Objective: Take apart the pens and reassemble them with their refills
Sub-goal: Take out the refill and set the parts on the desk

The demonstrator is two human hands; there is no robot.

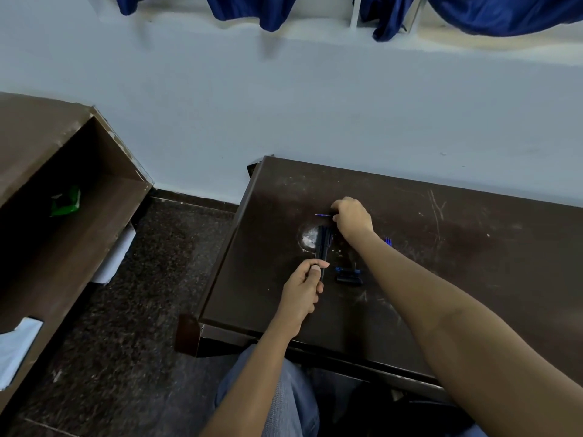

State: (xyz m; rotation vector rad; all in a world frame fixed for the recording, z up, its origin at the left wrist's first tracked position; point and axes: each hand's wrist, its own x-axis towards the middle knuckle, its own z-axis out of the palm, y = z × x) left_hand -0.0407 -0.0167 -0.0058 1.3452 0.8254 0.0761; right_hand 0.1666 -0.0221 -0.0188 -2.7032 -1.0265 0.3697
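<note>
Two hands over tabletop (473, 247): my left hand (303, 288) curls its fingers (310, 266) round a bundle of black pen barrels (322, 244); right hand (353, 220) pinches a thin blue refill (323, 215) just beyond. Loose pen parts (347, 275) lie near; lettering too small to read.

**Head view, single entry.** Wide-angle camera worn on the person's head, seated at the near edge of the dark table (473, 231).

- **Facing:** forward and down, toward the pale wall (284, 105) on the far side.
- **Range:** close, within the arms' reach. The left hand (301, 288) with a pen barrel (322, 244) and the right hand (353, 220) with a refill (322, 215) sit near centre and appear small.
- **Near edge:** both forearms and a jeans-clad knee (284, 402).
- **Left:** speckled floor (142, 294) and a brown open shelf unit (72, 171).
- **Far top edge:** blue curtain (504, 14).
- **Right half:** the table runs slantwise across it.
</note>
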